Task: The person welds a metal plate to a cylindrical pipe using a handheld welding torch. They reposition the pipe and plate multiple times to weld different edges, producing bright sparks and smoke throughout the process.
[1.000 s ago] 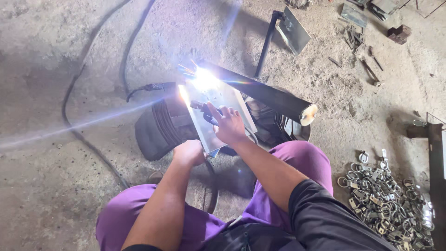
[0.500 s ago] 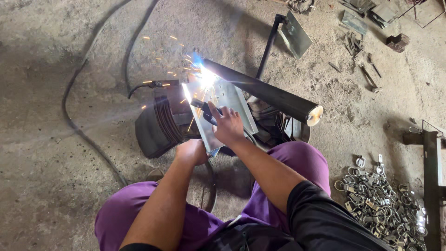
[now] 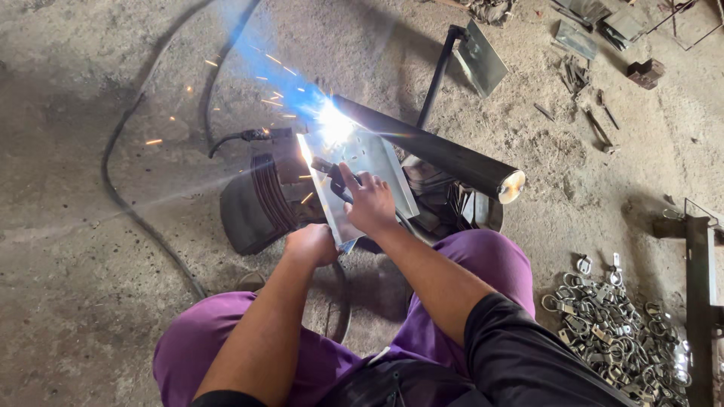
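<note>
My right hand grips a dark welding electrode holder whose tip meets a bright welding arc at the far edge of a shiny square metal plate. Sparks and blue glare fly up and left from the arc. The plate leans against a long dark metal pipe that runs to the right, its cut end shining. My left hand is closed around the plate's near corner. Both arms reach out over my knees in purple trousers.
A dark round drum lies under the plate. Black cables snake over the concrete floor at left. A pile of small metal rings and clips lies at lower right, next to a dark steel frame. Another plate on a post and scrap stand behind.
The arc has kept burning at the plate's far edge, with more sparks and blue glare spreading up and left. The view has shifted slightly; both hands hold the same grip.
</note>
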